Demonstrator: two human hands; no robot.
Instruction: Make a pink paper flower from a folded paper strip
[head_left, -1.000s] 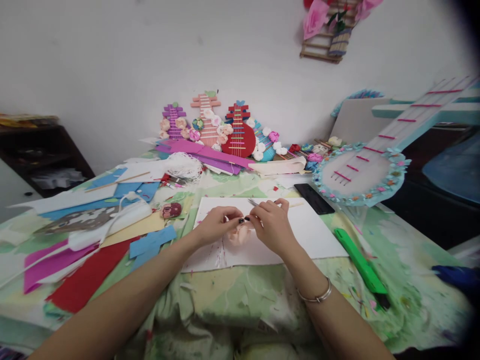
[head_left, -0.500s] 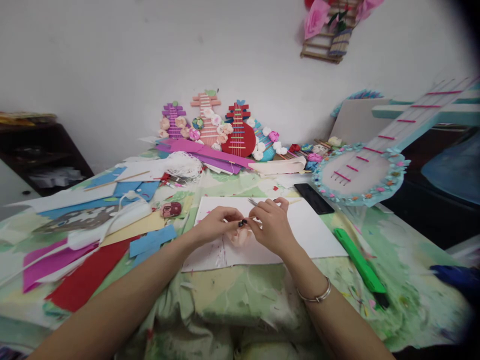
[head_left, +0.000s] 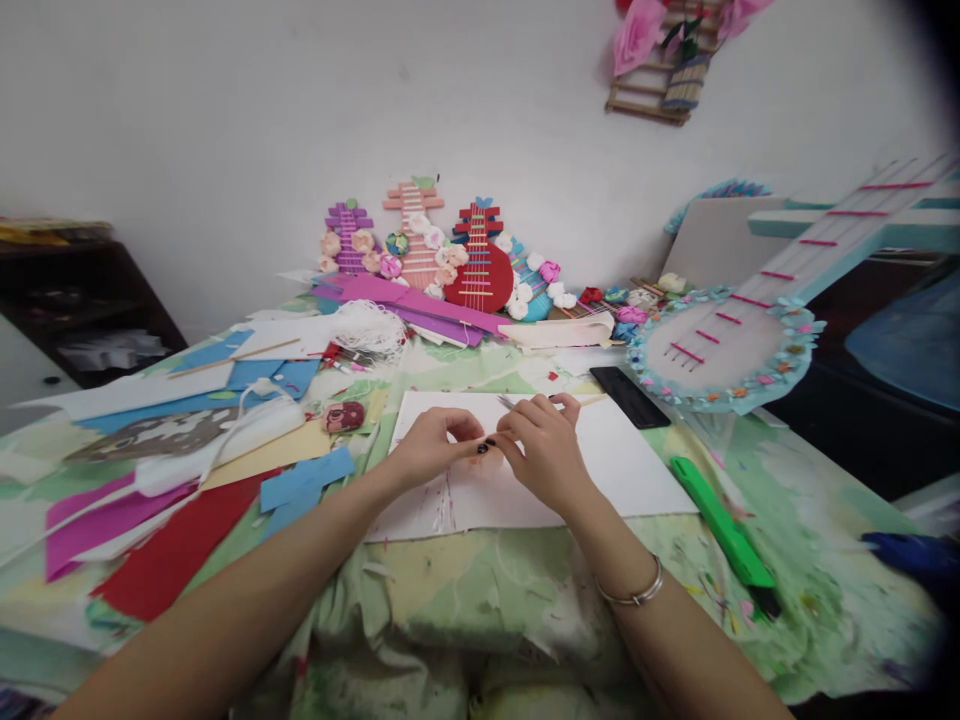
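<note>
My left hand [head_left: 435,445] and my right hand [head_left: 544,448] meet over a white sheet of paper [head_left: 630,470], fingertips pinched close together. Between them is a bit of peach-coloured crepe paper [head_left: 489,464], mostly hidden by the fingers and faint against the sheet. Both hands are closed on it. A silver pointed tool [head_left: 505,402] shows just beyond my right fingers; whether it is held or lies on the sheet I cannot tell. Pink marks and small scraps lie on the sheet's left part.
A green utility knife [head_left: 724,530] and a black phone-like slab [head_left: 628,397] lie right. Blue paper pieces [head_left: 307,485] and red paper [head_left: 187,550] lie left. Behind stand decorated model lutes [head_left: 478,270], white string [head_left: 367,330] and a large blue-trimmed lute [head_left: 720,350].
The peach paper hung below my fingers as a rounded, petal-like bunch; now far less of it shows. My hands have stayed in nearly the same place.
</note>
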